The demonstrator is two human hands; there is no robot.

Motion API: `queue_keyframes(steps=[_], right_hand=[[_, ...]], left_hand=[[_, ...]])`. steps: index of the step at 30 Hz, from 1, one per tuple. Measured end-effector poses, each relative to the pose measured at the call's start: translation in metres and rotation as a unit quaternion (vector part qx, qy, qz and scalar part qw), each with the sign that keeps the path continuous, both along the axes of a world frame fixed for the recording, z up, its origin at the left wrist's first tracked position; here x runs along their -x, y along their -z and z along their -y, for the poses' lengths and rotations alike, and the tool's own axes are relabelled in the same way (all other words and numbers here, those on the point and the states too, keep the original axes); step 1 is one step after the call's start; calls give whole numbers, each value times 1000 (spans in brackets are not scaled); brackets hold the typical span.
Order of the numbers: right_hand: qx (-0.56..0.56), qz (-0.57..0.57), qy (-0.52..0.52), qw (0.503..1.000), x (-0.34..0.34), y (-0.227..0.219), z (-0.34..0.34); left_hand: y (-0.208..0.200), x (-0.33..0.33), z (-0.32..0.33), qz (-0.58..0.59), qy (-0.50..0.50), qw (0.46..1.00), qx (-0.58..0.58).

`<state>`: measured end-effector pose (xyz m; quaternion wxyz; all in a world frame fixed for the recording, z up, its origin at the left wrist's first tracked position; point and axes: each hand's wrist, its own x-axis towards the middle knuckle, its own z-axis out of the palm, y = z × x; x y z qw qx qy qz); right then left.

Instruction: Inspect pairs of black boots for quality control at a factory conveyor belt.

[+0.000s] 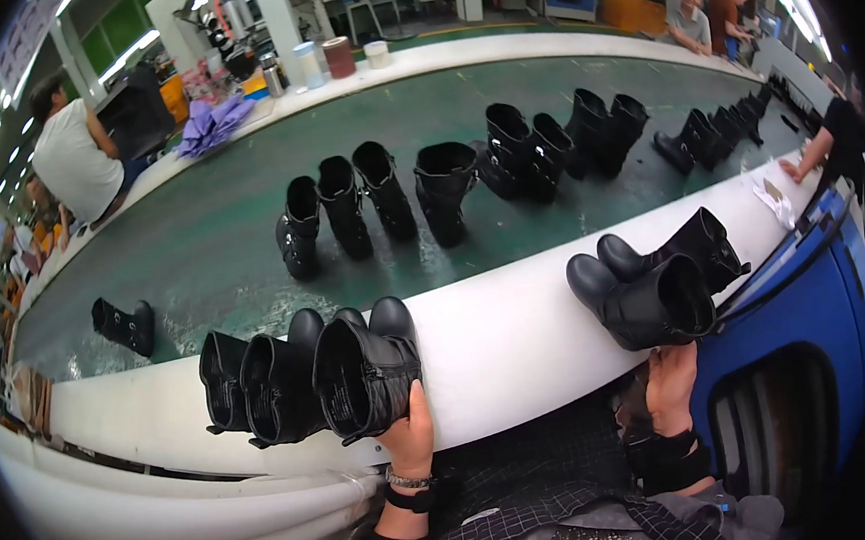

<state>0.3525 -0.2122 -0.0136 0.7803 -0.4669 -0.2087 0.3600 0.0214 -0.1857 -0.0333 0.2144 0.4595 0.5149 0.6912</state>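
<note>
Ledge between your hands: bare white rim (498, 346), open passage to the belt.
Left: three boots (310, 379) lying crowded, blocking your left hand (411, 437).
Right: boot pair (650, 290) lying above your right hand (671, 384).
Belt (210, 245): row of upright boots (447, 194) bars the middle; open green in front.
</note>
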Motion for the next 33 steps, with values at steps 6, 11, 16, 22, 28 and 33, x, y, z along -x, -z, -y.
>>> queue_keyframes(steps=[6, 11, 16, 22, 28, 33], right_hand=[[-137, 467, 145, 862, 56, -43, 35], [-216, 543, 18, 811, 100, -78, 28], [-69, 483, 75, 870, 97, -99, 42], [10, 434, 44, 900, 84, -110, 44], [-39, 455, 69, 887, 91, -119, 33], [78, 437, -160, 882, 135, -130, -8]], left_hand=[[7, 10, 10, -145, -107, 981, 72], [-5, 10, 4, -54, -23, 997, 51], [-3, 26, 3, -79, 43, 995, 36], [23, 48, 4, -136, -55, 989, -24], [12, 45, 1, -63, 34, 997, -3], [12, 57, 6, -241, -67, 968, -26]])
